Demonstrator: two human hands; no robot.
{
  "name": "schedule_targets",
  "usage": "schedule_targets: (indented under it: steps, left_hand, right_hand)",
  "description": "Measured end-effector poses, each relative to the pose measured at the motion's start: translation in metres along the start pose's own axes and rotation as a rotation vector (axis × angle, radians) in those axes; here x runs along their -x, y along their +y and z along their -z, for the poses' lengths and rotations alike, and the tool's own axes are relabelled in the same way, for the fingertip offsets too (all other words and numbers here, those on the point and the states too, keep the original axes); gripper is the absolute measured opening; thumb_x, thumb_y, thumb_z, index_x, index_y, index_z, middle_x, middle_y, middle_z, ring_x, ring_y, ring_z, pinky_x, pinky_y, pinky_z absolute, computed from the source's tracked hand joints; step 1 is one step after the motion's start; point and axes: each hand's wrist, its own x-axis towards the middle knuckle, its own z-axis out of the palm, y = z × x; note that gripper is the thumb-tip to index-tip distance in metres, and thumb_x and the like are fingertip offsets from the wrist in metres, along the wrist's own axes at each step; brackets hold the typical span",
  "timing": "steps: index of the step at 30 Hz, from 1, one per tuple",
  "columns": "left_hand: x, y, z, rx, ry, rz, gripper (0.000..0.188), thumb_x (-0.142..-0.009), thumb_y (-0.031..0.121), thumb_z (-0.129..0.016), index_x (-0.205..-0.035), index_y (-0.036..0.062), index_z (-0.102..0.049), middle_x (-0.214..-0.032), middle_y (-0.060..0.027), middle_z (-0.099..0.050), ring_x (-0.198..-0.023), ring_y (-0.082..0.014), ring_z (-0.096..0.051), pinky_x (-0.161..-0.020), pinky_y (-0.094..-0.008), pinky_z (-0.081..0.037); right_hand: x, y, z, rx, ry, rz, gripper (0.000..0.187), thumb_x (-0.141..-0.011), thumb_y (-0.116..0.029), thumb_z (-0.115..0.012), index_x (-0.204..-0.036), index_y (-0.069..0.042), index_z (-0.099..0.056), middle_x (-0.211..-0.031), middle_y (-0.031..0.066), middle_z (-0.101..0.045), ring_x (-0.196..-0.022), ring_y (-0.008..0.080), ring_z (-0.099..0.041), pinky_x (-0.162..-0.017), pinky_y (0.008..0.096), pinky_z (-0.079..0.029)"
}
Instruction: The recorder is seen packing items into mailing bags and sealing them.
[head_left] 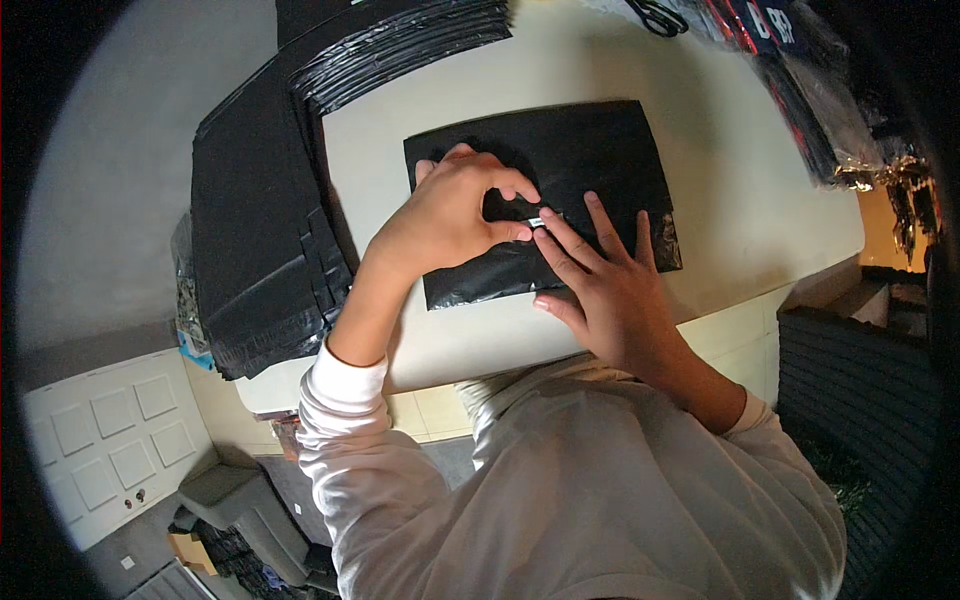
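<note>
A flat, rectangular black packet with a shiny lower edge [620, 140] lies on a pale, round-cornered tabletop [745, 170], in front of the person, and a small white label [536, 223] sits near its middle, between the two hands. The left hand [437, 225] is partly open above the packet's left half, thumb and forefinger curved into a C with a clear gap between their tips; the thumb tip is at the label's left end, though the label is too small to tell whether it is being pressed. The right hand [618, 295] is open, palm down and fingers spread over the packet's lower right, gripping nothing, its index fingertip at the label's right end. Left of the packet, a tall stack of matt black sheets [255, 200] lies along the table's edge, and a second pile of black, glossy-edged packets [400, 60] is near the far edge. Dark packages in clear plastic wrapping [810, 110] lie at the far right, near a black looped object [660, 16].
</note>
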Motion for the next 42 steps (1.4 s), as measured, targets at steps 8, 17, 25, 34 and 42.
schedule_targets:
  steps: [8,17,25,34,42]
  left_hand:
    - [0.006,-0.004,0.007,-0.050,-0.006,-0.039,0.047,-0.073,0.030,-0.092,-0.117,0.0204,-0.078,-0.106,-0.0027,-0.071,-0.114,-0.0276,-0.060,-0.102,-0.0463,-0.041]
    - [0.000,-0.003,-0.018,-0.013,0.108,-0.085,0.070,-0.078,0.045,-0.087,-0.139,0.0162,-0.068,-0.143,-0.0101,-0.062,-0.140,-0.0342,-0.048,-0.115,-0.0555,-0.034]
    - [-0.006,-0.012,-0.019,-0.242,0.001,0.092,0.127,-0.067,0.075,-0.080,-0.165,0.0094,-0.032,-0.173,-0.0122,-0.026,-0.161,-0.0429,-0.006,-0.121,-0.0766,-0.011]
    - [0.000,-0.035,-0.007,-0.202,0.071,0.126,0.140,-0.057,0.082,-0.082,-0.166,0.0095,-0.030,-0.174,-0.0186,-0.021,-0.160,-0.0466,-0.007,-0.121,-0.0771,-0.009]
    - [-0.009,-0.074,-0.005,-0.143,0.492,0.086,0.043,-0.097,0.038,-0.073,-0.131,0.0116,-0.073,-0.133,-0.0160,-0.068,-0.130,-0.0382,-0.056,-0.112,-0.0470,-0.045]
  right_hand:
    - [0.005,0.001,0.009,-0.061,-0.018,-0.039,0.075,-0.092,-0.050,-0.071,-0.150,-0.006,-0.054,-0.166,0.0062,-0.040,-0.155,0.0436,-0.027,-0.113,0.0805,-0.025]
    - [0.002,0.004,0.007,-0.054,-0.012,0.001,0.080,-0.095,-0.050,-0.068,-0.153,0.000,-0.046,-0.167,0.0122,-0.037,-0.156,0.0446,-0.026,-0.114,0.0814,-0.021]
    - [0.006,0.009,0.011,0.016,-0.017,-0.053,0.078,-0.093,-0.054,-0.067,-0.152,-0.006,-0.050,-0.166,0.0065,-0.039,-0.155,0.0437,-0.028,-0.113,0.0832,-0.021]
    - [0.006,0.027,0.021,0.044,-0.020,-0.047,0.073,-0.096,-0.055,-0.064,-0.149,-0.005,-0.055,-0.162,0.0068,-0.047,-0.153,0.0451,-0.033,-0.115,0.0801,-0.020]
    - [-0.038,0.035,0.041,0.054,-0.016,0.256,0.071,-0.102,-0.050,-0.060,-0.150,0.002,-0.050,-0.158,0.0179,-0.049,-0.152,0.0400,-0.038,-0.123,0.0674,-0.022]
